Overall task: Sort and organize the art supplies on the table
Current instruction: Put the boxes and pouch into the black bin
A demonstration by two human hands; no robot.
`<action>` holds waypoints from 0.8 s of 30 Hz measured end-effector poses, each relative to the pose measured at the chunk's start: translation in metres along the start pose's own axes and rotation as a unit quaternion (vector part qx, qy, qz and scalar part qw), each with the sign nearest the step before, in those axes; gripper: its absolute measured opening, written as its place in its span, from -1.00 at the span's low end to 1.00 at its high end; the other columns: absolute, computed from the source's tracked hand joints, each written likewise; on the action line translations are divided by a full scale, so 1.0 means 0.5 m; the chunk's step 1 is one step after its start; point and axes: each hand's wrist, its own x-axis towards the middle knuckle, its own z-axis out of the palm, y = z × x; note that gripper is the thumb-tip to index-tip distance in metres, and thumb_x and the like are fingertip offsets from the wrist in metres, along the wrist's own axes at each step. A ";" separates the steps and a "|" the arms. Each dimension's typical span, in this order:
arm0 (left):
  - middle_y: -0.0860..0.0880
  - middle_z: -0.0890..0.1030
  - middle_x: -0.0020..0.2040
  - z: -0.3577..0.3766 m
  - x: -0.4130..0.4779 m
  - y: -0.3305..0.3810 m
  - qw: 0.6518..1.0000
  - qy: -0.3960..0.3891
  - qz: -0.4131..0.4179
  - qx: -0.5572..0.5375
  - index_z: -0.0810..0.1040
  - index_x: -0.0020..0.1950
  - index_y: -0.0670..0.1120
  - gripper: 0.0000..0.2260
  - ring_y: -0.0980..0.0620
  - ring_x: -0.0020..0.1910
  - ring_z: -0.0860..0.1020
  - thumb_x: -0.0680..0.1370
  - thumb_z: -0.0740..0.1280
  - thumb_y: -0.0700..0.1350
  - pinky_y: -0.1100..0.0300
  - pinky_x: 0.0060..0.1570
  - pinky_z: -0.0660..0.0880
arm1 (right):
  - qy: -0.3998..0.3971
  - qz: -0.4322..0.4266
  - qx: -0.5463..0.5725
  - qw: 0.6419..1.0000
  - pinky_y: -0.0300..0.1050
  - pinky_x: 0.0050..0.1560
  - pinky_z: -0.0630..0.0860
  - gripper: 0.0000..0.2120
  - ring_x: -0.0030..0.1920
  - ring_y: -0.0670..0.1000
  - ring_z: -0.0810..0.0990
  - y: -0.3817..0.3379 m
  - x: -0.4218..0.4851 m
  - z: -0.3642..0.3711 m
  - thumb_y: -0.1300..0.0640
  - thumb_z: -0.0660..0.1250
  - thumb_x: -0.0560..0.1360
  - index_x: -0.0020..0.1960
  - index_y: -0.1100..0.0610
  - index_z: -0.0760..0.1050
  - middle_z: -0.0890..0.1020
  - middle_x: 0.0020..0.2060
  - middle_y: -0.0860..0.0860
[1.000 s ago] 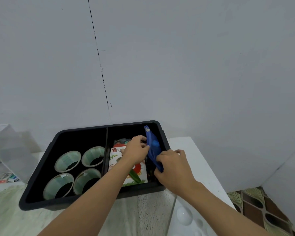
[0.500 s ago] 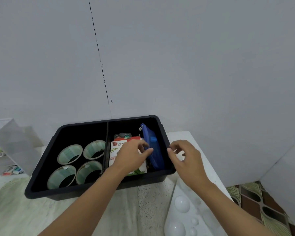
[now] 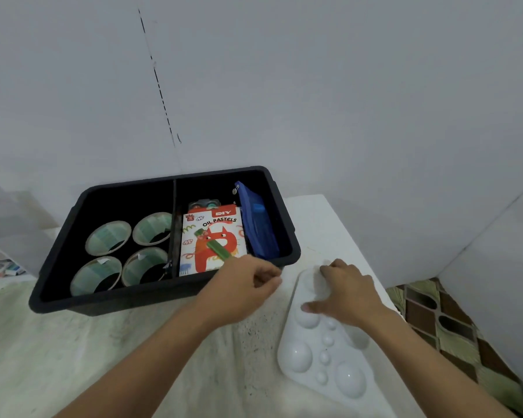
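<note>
A black tray, a blue pouch and a white palette are seen; at four o'clock, a brown-green patterned floor.

The pale, green-veined stone table carried a black rectangular plastic bin toward its far edge, close to the wall. A white plastic paint palette with round wells lay near the right edge, just beside the bin's near right corner. A clear plastic box stood at the far left edge.

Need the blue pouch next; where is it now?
In the head view the blue pouch leans in the right compartment of the black bin, between the oil pastels box and the right wall.
</note>
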 end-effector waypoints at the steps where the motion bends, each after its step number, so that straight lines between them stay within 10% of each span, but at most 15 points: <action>1: 0.13 0.68 0.07 0.007 -0.001 -0.002 0.999 -0.016 0.004 0.029 0.61 0.28 0.03 -0.72 0.25 -0.01 0.62 0.60 0.35 0.06 0.20 0.12 0.59 | 0.008 -0.009 0.004 1.000 0.00 -0.04 0.31 -0.30 0.13 0.05 0.44 -0.005 -0.002 0.007 -0.49 0.42 0.23 0.14 -0.01 0.45 0.42 0.02 -0.10; 6: 0.06 0.60 0.07 0.044 -0.018 -0.045 0.986 -0.118 -0.054 0.101 0.55 0.17 0.03 -0.65 0.07 0.01 0.56 0.51 0.40 0.20 0.13 0.02 0.56 | 0.042 -0.101 0.134 0.985 -0.04 0.09 0.39 -0.19 0.12 -0.05 0.46 -0.045 -0.023 0.017 -0.40 0.54 0.14 0.27 -0.07 0.44 0.45 0.10 -0.16; 13: 0.09 0.71 -0.03 -0.004 -0.071 -0.105 0.979 -0.144 -0.111 -0.088 0.60 0.06 0.08 -0.81 0.18 -0.03 0.66 0.49 0.50 -0.02 0.07 0.15 0.59 | 0.078 -0.202 0.216 0.952 -0.47 -0.06 0.36 -0.26 0.03 -0.26 0.47 -0.098 -0.063 0.010 -0.33 0.60 0.17 0.27 -0.18 0.47 0.47 0.07 -0.32; 24: 0.00 0.73 -0.02 -0.164 -0.131 -0.077 0.989 -0.080 -0.041 -0.121 0.57 0.16 -0.05 -0.82 0.03 0.01 0.69 0.57 0.41 -0.19 -0.03 0.17 0.56 | 0.205 -0.347 0.288 0.869 -0.38 0.13 0.53 -0.64 0.07 -0.22 0.60 -0.199 -0.023 -0.106 -0.05 0.53 0.43 0.17 0.06 0.67 0.68 0.06 -0.15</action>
